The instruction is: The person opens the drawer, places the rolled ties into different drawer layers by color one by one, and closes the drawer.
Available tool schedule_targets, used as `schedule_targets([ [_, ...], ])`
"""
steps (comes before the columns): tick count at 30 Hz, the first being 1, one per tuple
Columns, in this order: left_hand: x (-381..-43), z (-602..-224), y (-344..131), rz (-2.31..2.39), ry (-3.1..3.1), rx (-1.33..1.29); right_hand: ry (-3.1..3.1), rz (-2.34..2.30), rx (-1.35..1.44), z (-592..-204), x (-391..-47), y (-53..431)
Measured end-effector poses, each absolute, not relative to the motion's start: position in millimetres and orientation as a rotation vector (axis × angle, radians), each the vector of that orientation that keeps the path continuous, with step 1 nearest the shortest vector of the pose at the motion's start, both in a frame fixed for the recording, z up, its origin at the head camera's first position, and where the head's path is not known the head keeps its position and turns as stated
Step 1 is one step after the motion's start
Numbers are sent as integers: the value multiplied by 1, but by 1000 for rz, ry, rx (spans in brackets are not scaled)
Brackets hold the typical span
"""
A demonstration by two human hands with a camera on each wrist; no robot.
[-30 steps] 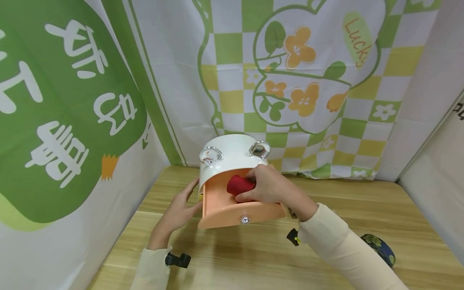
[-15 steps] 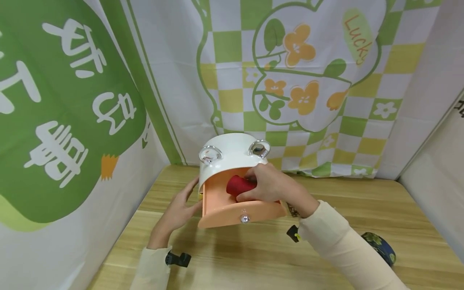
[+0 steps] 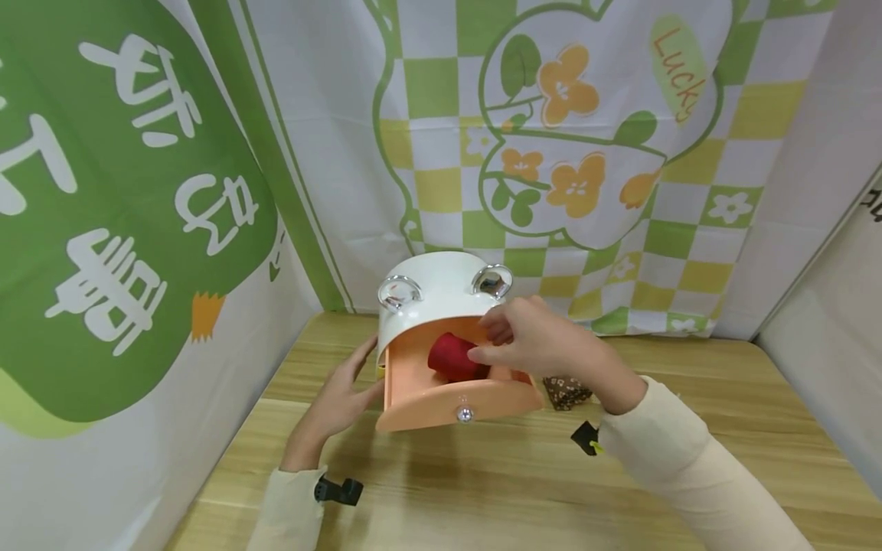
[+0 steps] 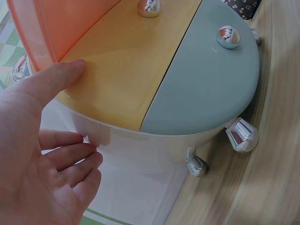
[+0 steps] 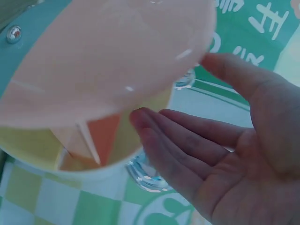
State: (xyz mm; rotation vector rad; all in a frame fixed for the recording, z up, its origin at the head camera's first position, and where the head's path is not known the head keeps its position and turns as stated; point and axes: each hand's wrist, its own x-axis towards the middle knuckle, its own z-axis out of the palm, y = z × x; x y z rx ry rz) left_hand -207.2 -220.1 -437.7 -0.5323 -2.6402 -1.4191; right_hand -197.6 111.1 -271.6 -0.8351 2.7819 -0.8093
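Note:
A small white cabinet [image 3: 434, 287] with two chrome rings on top stands at the back of the wooden table. Its top peach drawer [image 3: 441, 398] is pulled out and a red rolled object [image 3: 451, 356] lies inside. My right hand [image 3: 482, 343] hovers just above the drawer's right part with relaxed fingers and holds nothing; in the right wrist view its palm [image 5: 225, 140] is bare beside the peach drawer [image 5: 103, 61]. My left hand [image 3: 368, 375] rests flat against the cabinet's left side. Its thumb [image 4: 56, 79] touches the yellow drawer front [image 4: 117, 61].
A teal drawer front [image 4: 206, 79] with a chrome knob sits beside the yellow one. A brown patterned cloth item [image 3: 565, 390] lies on the table [image 3: 482, 490] right of the cabinet. Printed fabric walls [image 3: 138, 229] close in the left, back and right sides.
My right hand has let go of the red object, which now lies in the drawer, and has lifted up and to the right. The left hand has stayed in place.

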Motion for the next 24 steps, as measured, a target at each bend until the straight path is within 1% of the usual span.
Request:
schedule_targets([
  [6, -208, -439, -221, -1407, -2633, -539, 2903, -872, -887, -260, -178, 118],
  [9, -209, -439, -220, -1408, -2632, -543, 2978, -908, -985, -259, -166, 121],
  [15, -209, -439, -220, -1415, -2627, -547, 3144, -968, -1231, -267, -141, 123],
  [18, -209, -438, -220, -1416, -2629, -548, 3199, -984, -1285, -272, -131, 125],
  [24, -209, -439, -221, -1423, -2631, -544, 3226, -980, -1305, -286, -118, 127],
])
